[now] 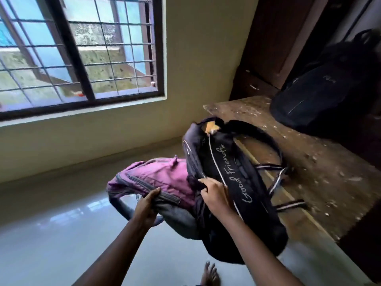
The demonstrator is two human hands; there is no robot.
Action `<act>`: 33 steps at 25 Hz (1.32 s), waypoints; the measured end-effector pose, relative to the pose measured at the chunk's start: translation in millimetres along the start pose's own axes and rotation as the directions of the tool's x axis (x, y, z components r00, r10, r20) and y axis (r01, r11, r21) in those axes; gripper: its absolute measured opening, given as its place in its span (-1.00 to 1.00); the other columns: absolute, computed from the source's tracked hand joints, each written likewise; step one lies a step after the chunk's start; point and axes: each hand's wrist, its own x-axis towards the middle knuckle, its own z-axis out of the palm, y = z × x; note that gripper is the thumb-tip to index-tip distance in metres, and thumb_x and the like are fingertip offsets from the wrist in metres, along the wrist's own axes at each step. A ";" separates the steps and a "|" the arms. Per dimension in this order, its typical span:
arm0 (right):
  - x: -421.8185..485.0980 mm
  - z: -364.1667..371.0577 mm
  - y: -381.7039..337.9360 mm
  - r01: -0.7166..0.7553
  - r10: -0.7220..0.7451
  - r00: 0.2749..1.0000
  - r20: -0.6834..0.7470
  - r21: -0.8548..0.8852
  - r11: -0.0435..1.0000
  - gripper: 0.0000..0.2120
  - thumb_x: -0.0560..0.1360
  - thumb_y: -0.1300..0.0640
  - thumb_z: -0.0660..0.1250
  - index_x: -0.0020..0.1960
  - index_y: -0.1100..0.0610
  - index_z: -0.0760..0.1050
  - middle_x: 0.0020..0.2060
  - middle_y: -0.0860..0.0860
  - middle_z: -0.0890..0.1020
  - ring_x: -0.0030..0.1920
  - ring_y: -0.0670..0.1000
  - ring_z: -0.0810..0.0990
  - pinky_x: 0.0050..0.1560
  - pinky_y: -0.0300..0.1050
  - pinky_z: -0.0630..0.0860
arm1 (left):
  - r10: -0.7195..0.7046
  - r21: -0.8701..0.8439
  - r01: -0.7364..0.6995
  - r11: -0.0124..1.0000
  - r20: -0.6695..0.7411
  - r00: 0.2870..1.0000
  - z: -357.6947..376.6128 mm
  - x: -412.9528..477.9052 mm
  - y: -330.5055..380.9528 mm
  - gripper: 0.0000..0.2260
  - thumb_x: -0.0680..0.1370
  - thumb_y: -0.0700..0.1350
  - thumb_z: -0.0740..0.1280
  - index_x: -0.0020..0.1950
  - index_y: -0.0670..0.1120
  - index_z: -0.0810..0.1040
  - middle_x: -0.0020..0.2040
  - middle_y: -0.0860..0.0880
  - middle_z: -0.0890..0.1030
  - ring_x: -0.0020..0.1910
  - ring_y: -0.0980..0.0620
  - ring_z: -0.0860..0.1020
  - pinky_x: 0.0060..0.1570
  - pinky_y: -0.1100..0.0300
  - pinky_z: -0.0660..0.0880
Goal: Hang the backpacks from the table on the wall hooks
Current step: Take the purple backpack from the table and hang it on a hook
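left hand (147, 206) closed around the edge of the purple backpack (156, 178), fingers wrapped over its zipper seam; bag held up clear of the floor (51, 234), out past the table's edge. right hand (214, 195) clenched on the black backpack (233, 182), the one lettered "good friends", gripping fabric near its side. that bag tilts off the wooden table (321, 162), straps trailing on the tabletop. a second dark backpack (321, 93) sits at the table's far end. barred window (78, 52) to the left. a bare foot (210, 274) below.
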 end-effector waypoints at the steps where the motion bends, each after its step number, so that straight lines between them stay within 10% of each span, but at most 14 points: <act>1: -5.6 16.5 -22.0 0.070 -0.071 0.996 0.056 0.009 0.997 -0.59 0.40 0.23 0.19 0.20 0.02 0.55 0.24 0.00 0.58 0.16 0.16 0.59 0.17 0.01 0.50 | 0.013 -0.020 -0.014 1.000 -0.049 0.999 -23.9 -9.4 6.0 -0.91 0.50 -0.21 0.28 -0.18 -0.18 0.52 -0.49 -0.05 0.64 -0.56 0.05 0.59 -0.55 0.32 0.50; 6: -12.8 91.9 -122.5 0.413 -0.392 0.846 0.362 0.022 0.911 -0.59 0.43 0.20 0.19 0.24 -0.04 0.50 0.24 -0.01 0.58 0.19 0.14 0.57 0.22 0.02 0.48 | 0.041 -0.066 -0.066 0.996 -0.328 0.944 -132.2 -48.6 29.3 -0.82 0.51 -0.19 0.29 -0.31 -0.14 0.46 -0.63 0.01 0.54 -0.70 0.10 0.48 -0.66 0.36 0.40; 10: -5.1 147.2 -209.2 0.641 -0.592 0.625 0.509 0.097 0.761 -0.58 0.45 0.20 0.20 0.28 -0.06 0.47 0.28 -0.05 0.54 0.21 0.14 0.55 0.20 -0.02 0.46 | 0.101 -0.139 -0.215 0.967 -0.563 0.820 -222.6 -73.2 51.4 -0.95 0.45 -0.19 0.36 -0.16 -0.14 0.52 -0.51 0.00 0.62 -0.50 0.01 0.58 -0.36 0.28 0.48; 21: 50.0 269.7 -444.5 0.853 -0.830 0.083 0.552 0.392 0.346 -0.54 0.44 0.24 0.20 0.28 -0.08 0.48 0.30 -0.10 0.53 0.25 0.06 0.53 0.14 -0.09 0.46 | 0.145 -0.109 -0.481 0.870 -0.875 0.461 -364.4 -128.9 161.6 -0.88 0.44 -0.26 0.37 -0.04 -0.14 0.56 -0.41 0.01 0.67 -0.48 0.11 0.63 -0.35 0.27 0.57; 27: 34.8 339.0 -576.8 0.857 -0.853 -0.090 0.514 0.477 0.197 -0.56 0.47 0.23 0.20 0.30 -0.07 0.46 0.33 -0.12 0.50 0.29 0.03 0.50 0.20 -0.14 0.40 | 0.119 -0.062 -0.585 0.809 -0.956 0.267 -447.5 -159.3 222.2 -0.89 0.45 -0.28 0.36 -0.21 -0.09 0.52 -0.53 0.07 0.62 -0.55 0.18 0.57 -0.52 0.40 0.48; 33: 3.8 417.0 -717.0 0.854 -0.856 -0.116 0.504 0.491 0.173 -0.60 0.49 0.23 0.21 0.27 -0.08 0.49 0.33 -0.10 0.50 0.27 0.08 0.52 0.21 -0.05 0.46 | 0.048 -0.128 -0.620 0.774 -0.965 0.259 -576.6 -186.3 298.9 -0.89 0.40 -0.23 0.42 -0.16 -0.08 0.53 -0.33 -0.04 0.60 -0.38 0.02 0.59 -0.28 0.23 0.50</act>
